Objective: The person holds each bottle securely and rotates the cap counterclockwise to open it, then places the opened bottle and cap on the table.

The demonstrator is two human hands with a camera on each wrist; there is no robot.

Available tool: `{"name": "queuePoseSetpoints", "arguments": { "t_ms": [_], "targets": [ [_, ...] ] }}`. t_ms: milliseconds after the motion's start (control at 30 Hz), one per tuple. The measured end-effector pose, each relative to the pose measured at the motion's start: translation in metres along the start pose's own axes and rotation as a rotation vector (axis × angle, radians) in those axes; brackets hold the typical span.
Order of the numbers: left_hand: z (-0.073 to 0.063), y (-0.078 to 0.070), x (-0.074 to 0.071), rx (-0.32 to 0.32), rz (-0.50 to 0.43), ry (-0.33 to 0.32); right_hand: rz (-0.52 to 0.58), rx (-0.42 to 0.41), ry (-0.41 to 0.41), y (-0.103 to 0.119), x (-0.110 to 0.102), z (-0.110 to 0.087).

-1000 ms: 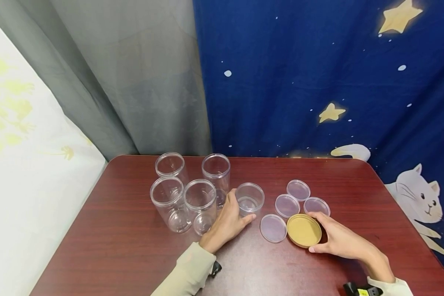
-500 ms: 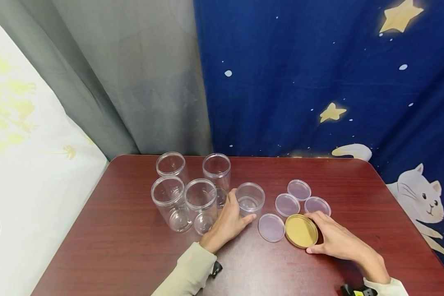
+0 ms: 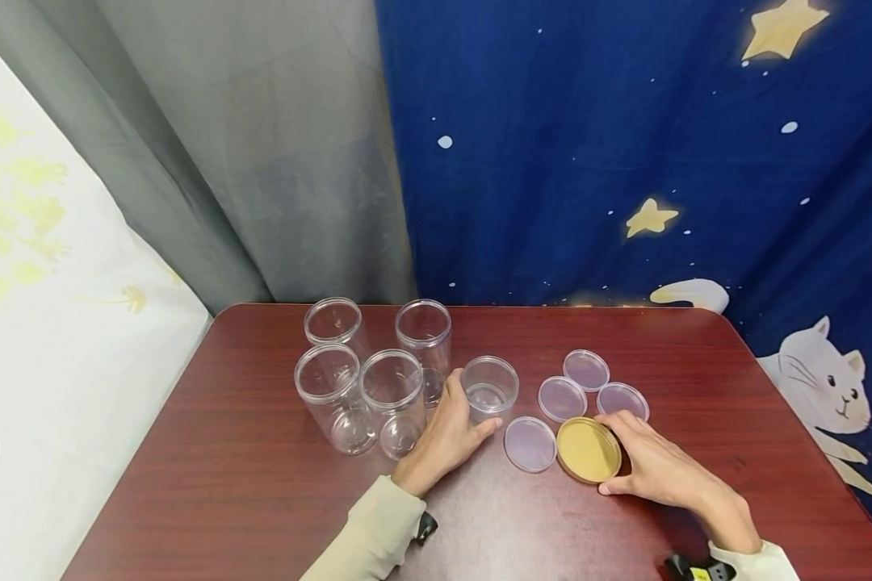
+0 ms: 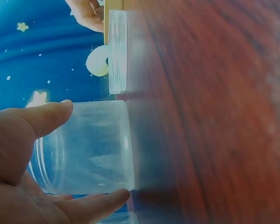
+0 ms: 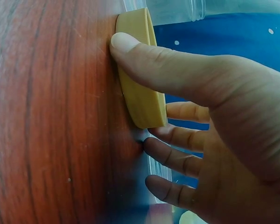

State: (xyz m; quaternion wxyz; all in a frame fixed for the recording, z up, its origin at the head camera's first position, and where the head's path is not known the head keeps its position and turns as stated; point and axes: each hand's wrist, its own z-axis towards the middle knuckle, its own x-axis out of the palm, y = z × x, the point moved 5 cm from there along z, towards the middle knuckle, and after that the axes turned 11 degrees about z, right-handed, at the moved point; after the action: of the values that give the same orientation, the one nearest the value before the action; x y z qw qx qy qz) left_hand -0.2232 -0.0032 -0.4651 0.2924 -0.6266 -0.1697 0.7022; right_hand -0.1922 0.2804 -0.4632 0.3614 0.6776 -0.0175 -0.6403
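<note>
A short clear plastic jar [image 3: 490, 391] stands upright and open-topped near the table's middle. Around its left side lies my left hand [image 3: 445, 436], thumb in front and fingers behind; the left wrist view shows the grip on the jar [image 4: 91, 149] from the side. To the right, my right hand [image 3: 657, 460] holds a yellow lid [image 3: 589, 450] by its edge between thumb and fingers, low at the tabletop. In the right wrist view, the thumb presses the rim of the yellow lid [image 5: 137, 88]. A clear lid [image 3: 530, 445] touches or nearly touches the yellow one's left edge.
Several taller clear jars, among them a front jar [image 3: 392, 395], stand left of my left hand. Behind the yellow lid lie more clear lids, such as the back one [image 3: 585, 370]. A blue star-patterned curtain [image 3: 552, 161] hangs behind the table [image 3: 262, 484].
My right hand has slid the yellow lid slightly left, and the clear lid beside it has shifted left too. The left hand and the short jar stay in place.
</note>
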Motion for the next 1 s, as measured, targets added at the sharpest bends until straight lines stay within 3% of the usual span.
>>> {"name": "queuePoseSetpoints", "arguments": {
  "t_ms": [200,467,633,767,900,1000],
  "targets": [
    [-0.003,-0.007,-0.004,-0.026,0.089,-0.001,0.004,-0.007,0.006,0.000,0.000,0.000],
    [-0.014,-0.029,-0.016,0.012,0.168,0.007,0.013,0.000,0.009,0.004,-0.008,-0.004],
    [-0.038,-0.048,-0.027,0.069,0.305,0.074,0.026,0.016,-0.001,0.006,-0.019,-0.005],
    [-0.071,-0.060,-0.049,0.187,0.495,0.156,0.052,0.011,-0.003,0.004,-0.028,-0.002],
    [-0.094,-0.047,-0.079,0.293,0.551,0.225,0.054,0.047,-0.016,-0.002,-0.036,-0.003],
    [-0.101,-0.023,-0.105,0.285,0.480,0.289,0.041,0.066,-0.040,-0.008,-0.040,-0.004]
  ]
}}
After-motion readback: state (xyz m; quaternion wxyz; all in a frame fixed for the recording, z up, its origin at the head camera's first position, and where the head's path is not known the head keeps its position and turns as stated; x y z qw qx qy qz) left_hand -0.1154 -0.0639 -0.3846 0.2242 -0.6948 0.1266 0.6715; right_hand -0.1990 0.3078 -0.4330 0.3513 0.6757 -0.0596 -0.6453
